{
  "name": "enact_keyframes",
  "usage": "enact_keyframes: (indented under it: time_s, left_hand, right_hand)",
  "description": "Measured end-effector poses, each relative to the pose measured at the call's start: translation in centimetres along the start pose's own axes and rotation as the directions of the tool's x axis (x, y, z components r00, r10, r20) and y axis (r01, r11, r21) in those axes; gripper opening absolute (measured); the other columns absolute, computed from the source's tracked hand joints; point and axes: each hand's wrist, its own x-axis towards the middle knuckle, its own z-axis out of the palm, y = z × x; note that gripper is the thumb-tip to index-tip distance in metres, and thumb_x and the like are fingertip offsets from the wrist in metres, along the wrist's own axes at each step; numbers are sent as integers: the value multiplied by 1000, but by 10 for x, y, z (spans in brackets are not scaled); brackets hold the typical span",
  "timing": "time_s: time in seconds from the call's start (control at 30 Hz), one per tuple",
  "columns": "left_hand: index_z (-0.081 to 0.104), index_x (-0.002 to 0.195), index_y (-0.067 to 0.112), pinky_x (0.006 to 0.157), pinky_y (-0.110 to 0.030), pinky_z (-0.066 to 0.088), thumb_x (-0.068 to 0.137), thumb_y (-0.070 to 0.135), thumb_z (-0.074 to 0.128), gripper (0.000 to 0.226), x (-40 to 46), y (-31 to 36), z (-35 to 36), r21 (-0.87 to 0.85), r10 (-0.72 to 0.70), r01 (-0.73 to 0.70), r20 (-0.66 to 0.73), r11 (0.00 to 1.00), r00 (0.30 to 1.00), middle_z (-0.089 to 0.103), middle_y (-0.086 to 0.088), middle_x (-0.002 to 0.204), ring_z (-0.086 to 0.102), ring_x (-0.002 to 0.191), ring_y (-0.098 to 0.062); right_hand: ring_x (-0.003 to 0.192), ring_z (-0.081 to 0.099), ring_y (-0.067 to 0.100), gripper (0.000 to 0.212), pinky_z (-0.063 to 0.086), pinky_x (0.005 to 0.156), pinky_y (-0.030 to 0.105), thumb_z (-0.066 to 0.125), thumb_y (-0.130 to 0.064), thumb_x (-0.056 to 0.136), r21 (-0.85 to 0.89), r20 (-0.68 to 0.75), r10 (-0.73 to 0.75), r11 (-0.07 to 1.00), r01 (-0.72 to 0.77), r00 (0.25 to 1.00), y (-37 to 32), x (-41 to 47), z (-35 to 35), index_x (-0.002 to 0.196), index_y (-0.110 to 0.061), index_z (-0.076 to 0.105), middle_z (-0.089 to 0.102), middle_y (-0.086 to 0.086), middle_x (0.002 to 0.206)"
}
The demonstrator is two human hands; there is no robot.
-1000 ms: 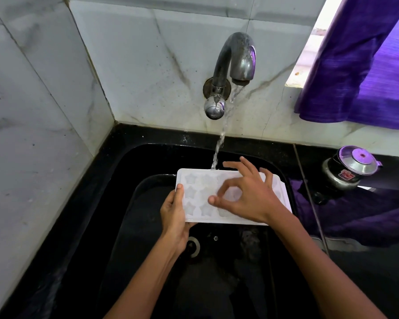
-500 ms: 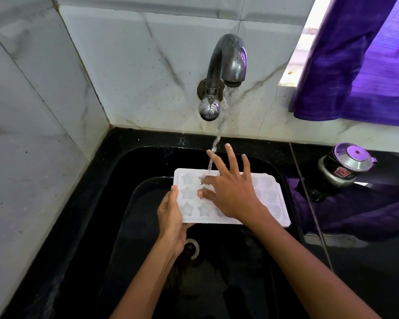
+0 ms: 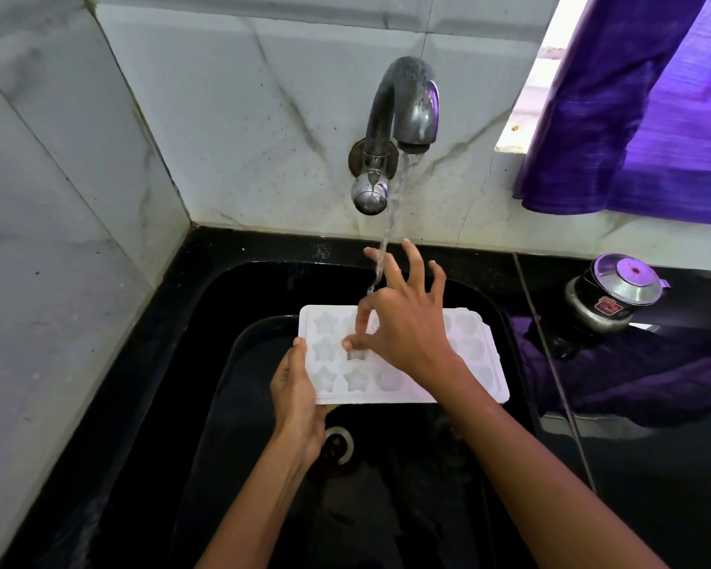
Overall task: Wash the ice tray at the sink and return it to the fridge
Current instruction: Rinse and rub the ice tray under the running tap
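Note:
A white ice tray (image 3: 390, 384) with star and heart moulds is held level over the black sink (image 3: 239, 363). My left hand (image 3: 296, 392) grips its left end, thumb on top and fingers underneath. My right hand (image 3: 403, 318) lies over the tray's middle, thumb and index finger down in the star moulds, the other fingers spread and raised. Water runs from the metal tap (image 3: 403, 117) past my right fingers onto the tray's far edge.
The sink drain (image 3: 339, 443) shows below the tray. A small steel pressure cooker (image 3: 610, 295) stands on the black counter at the right. A purple curtain (image 3: 641, 108) hangs at the upper right. Marble tile walls close the left and back.
My right hand has moved left across the tray, from the middle moulds to the star moulds, its fingers rubbing and now spread wider. The left hand keeps its hold.

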Motion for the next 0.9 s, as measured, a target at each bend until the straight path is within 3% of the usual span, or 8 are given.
enact_keyframes:
  time_s: [0.07,0.13,0.27,0.37,0.6,0.77,0.9]
  left_hand:
    - [66,101,19,72,-43,58,94,39,49,28,-1,1,-1,-6,4,-4,-9,1000,1000,73,-10,96,70,86,-30]
    - [66,101,19,71,-41,58,94,40,49,28,-1,3,-1,-11,20,-20,-4,1000,1000,73,-9,96,70,86,-29]
    - [66,106,16,72,-40,58,95,40,46,33,1,9,-1,-8,52,-52,4,999,999,73,-10,98,70,88,-29]
    - [66,105,17,64,-35,57,96,40,45,32,4,9,-1,6,82,-82,3,997,997,73,-10,98,70,87,-29]
    - [64,110,14,74,-39,57,96,39,46,33,1,5,8,0,63,-63,45,998,997,73,-9,101,70,90,-28]
    - [63,112,14,69,-38,59,96,40,45,35,5,6,13,-38,27,-26,35,999,999,73,-10,101,70,90,-29]
    - [64,112,14,71,-40,59,96,40,46,35,6,6,14,-51,-1,3,32,999,999,73,-11,100,70,90,-31]
  right_hand:
    - [144,-2,29,30,2,110,53,76,-56,62,40,-46,18,999,-16,999,-1,-2,2,72,-29,70,25,-6,153]
    - [144,-5,28,27,1,111,50,71,-56,69,75,-42,16,997,-13,999,-2,-7,5,78,-30,70,21,-7,154]
    - [140,-26,28,50,-10,112,50,48,-73,76,94,155,-18,996,3,988,-4,-23,5,112,-41,62,-12,-9,157]
    - [138,-31,29,64,-14,111,52,45,-78,73,53,244,-64,997,52,968,-3,-31,3,128,-45,50,-20,-9,156]
    - [139,-28,27,68,-10,111,53,57,-84,56,24,211,-30,999,26,977,8,-24,1,107,-39,59,-7,-9,156]
    - [139,-30,29,58,-11,112,54,48,-74,77,60,305,-31,998,13,952,12,-25,3,127,-46,49,-15,-8,157]
    - [141,-21,26,43,-6,113,51,55,-69,76,82,192,-14,997,-2,981,12,-22,5,109,-42,62,-1,-10,157]
